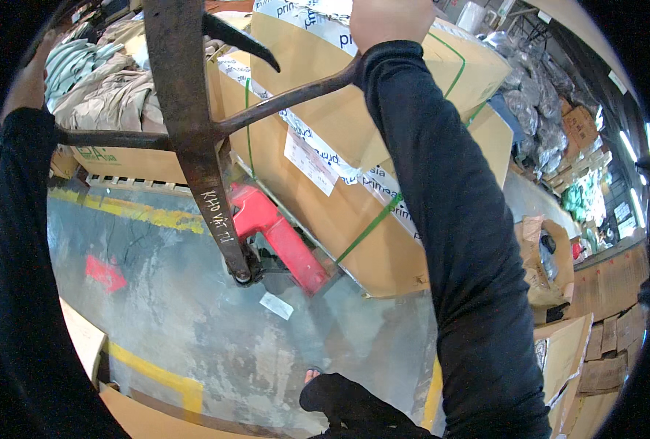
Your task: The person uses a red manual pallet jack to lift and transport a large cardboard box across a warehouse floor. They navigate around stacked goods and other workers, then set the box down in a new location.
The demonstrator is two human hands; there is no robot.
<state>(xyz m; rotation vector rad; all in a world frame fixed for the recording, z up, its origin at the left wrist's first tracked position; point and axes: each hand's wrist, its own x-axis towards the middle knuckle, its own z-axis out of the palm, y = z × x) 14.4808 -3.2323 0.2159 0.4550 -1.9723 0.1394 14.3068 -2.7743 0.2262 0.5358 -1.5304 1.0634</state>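
Note:
A dark, worn metal pallet jack handle (186, 110) rises through the upper left, with side bars branching left and right and a curved black lever (244, 40) beside its shaft. My left hand (28, 88), at the far left edge and partly cut off, is closed around the handle's left side. At the top, my right hand (391, 22) closes on the right side; its fingers are mostly hidden. Below, the handle joins the jack's red body (281, 241). A large brown carton (361, 234), bound with green straps and printed tape, stands right behind the jack.
Folded cloth (105, 95) fills a carton on a wooden pallet (131, 183) at the left. Bagged goods (533, 110) are piled at the right, above open cartons (548, 263). Yellow lines (149, 369) mark the grey floor, where a white paper (276, 306) lies. My foot (312, 374) shows below.

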